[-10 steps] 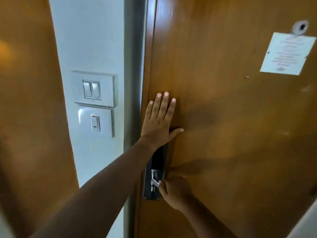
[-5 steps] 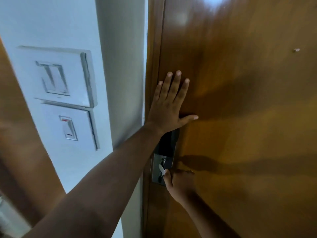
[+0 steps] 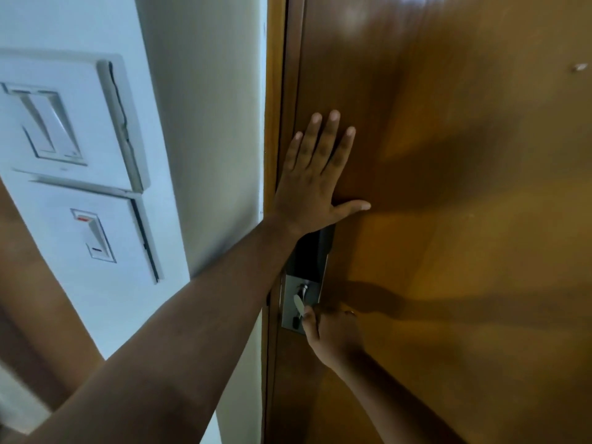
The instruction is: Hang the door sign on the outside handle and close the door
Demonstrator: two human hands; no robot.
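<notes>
The brown wooden door [image 3: 448, 219] fills the right side and sits flush against its frame [image 3: 275, 123]. My left hand [image 3: 315, 181] lies flat on the door near its edge, fingers spread, just above the dark lock plate [image 3: 309, 254]. My right hand [image 3: 334, 334] is lower, fingers closed around the silver inside handle [image 3: 299, 304], which points downward from its metal plate. No door sign shows on this side.
A white wall [image 3: 198, 155] stands left of the frame. It carries a double light switch [image 3: 48, 123] and a single switch [image 3: 94, 235] below it. Brown wood panelling [image 3: 32, 299] lies at the far left.
The view has moved closer to the door and tilted; the paper notice and peephole have left the frame. The handle has turned from sideways to pointing down. Both hands keep their places.
</notes>
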